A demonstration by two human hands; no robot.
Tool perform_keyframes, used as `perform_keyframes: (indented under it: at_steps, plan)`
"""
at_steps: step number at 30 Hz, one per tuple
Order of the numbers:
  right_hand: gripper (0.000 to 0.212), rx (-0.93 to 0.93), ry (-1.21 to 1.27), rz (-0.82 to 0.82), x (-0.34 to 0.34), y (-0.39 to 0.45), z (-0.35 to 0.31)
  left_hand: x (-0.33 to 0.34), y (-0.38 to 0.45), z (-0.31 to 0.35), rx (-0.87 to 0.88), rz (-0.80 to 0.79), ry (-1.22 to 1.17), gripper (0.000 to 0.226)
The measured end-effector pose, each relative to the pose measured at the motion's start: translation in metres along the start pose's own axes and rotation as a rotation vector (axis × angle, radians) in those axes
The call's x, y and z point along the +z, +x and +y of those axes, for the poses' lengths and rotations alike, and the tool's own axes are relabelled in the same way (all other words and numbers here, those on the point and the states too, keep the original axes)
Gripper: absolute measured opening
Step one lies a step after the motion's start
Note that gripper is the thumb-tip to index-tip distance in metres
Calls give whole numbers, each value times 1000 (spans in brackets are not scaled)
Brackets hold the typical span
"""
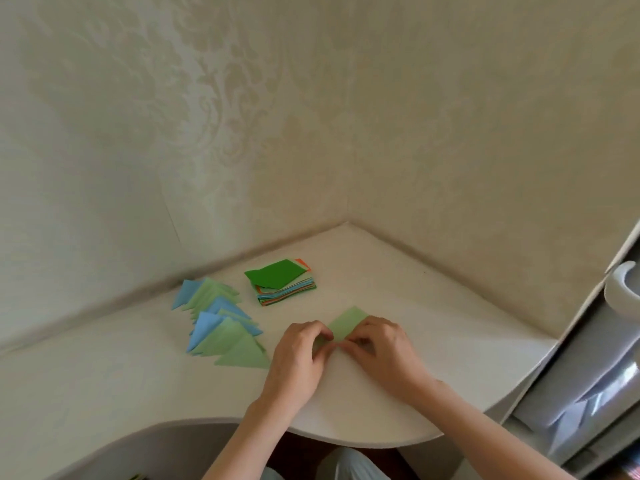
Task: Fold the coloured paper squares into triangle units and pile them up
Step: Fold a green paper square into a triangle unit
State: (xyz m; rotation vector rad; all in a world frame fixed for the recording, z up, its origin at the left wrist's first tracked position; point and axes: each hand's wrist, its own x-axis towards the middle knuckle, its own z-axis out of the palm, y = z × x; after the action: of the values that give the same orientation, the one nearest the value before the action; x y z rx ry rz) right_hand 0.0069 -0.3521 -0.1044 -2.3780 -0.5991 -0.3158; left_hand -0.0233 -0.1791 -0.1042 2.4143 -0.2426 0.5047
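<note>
Several triangles point(221, 327), blue and pale green, lie overlapped toward the desk's point(104, 375) left edge: done, I judge. Head view: stack point(282, 284) of squares near the back corner, much left to fold. Pale green sheet point(348, 323) mid-desk, part-folded. My left hand point(301, 355) and right hand point(377, 348), fingers curled, pinch its near end from either side.
</note>
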Motion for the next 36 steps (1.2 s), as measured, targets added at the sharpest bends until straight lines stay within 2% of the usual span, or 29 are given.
perform_keyframes:
  at_steps: [6,10,17,21,23,25,28,34,36]
  plan:
    - [24,137,24,1,4,5,-2,9,5,-1,-73,41,-20,13]
    - [32,275,84,-73,2,15,-4,9,11,1,-180,24,-108,17]
    - [21,315,192,-256,-14,27,2,0,15,-4,-242,-49,-212,19]
    - [12,274,187,-317,-19,24,2,-9,12,-14,-158,-175,-204,28]
    - [7,243,118,-317,-18,24,-2,-14,9,-19,-97,-256,-195,36]
    - [10,186,7,-289,-12,22,-5,-17,6,-19,-61,-281,-203,43]
    - [16,127,-116,-289,-4,17,-5,-17,3,-12,10,-258,-179,48]
    - [13,11,-10,-371,-23,20,-8,-10,5,-12,200,-128,44,37]
    - [7,-29,-9,-353,-26,19,-6,-9,5,-10,238,-95,91,30]
